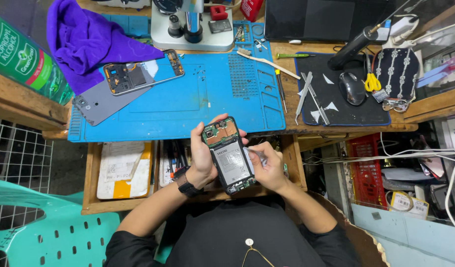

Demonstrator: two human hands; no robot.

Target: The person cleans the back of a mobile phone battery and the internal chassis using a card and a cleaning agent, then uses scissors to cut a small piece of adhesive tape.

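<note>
The left hand (204,157) grips an opened smartphone (229,155), battery side up, over the blue repair mat's (188,106) edge; the right hand (269,165) pinches a small strip against its side.

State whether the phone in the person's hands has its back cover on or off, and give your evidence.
Off: the phone shows its bare battery and green circuit boards, gripped by the left hand.
</note>
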